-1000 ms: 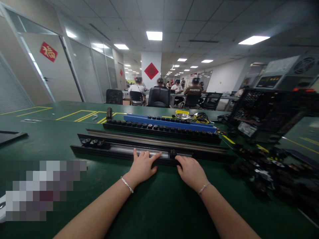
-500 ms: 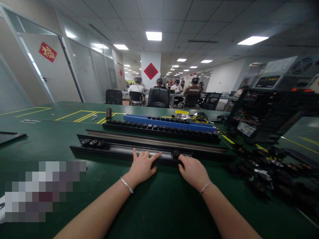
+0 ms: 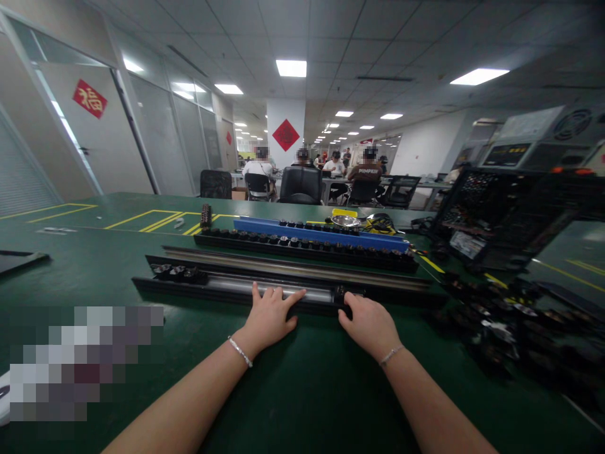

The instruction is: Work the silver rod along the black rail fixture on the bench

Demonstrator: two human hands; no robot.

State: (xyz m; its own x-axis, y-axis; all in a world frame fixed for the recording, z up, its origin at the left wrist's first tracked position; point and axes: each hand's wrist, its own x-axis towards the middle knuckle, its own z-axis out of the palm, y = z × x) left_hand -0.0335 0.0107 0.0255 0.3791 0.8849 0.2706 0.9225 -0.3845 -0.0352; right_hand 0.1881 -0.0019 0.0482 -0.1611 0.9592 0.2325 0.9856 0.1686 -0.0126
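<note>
A long black rail (image 3: 161, 289) with a shiny metal strip in its channel lies across in front of me. My left hand (image 3: 270, 318) rests on its near side, fingers spread and stretched over the strip. At the right end of the strip sits a small black roller-like piece (image 3: 340, 292). My right hand (image 3: 371, 323) has its fingers curled at this piece, the fingertips partly hidden. Several similar black pieces with silvery centres (image 3: 177, 271) sit in the channel's left end. Just behind runs a second black rail (image 3: 302, 267).
Farther back lie a blue rail (image 3: 265, 226) and a black rail with several rollers (image 3: 302, 244). A metal dish (image 3: 346, 221) stands behind them. On the right are a heap of dark parts (image 3: 515, 328) and an open computer case (image 3: 472, 214). People sit in the background.
My right hand and the small black piece have shifted slightly to the right along the channel, baring a little more metal strip. My left hand stays in place.
</note>
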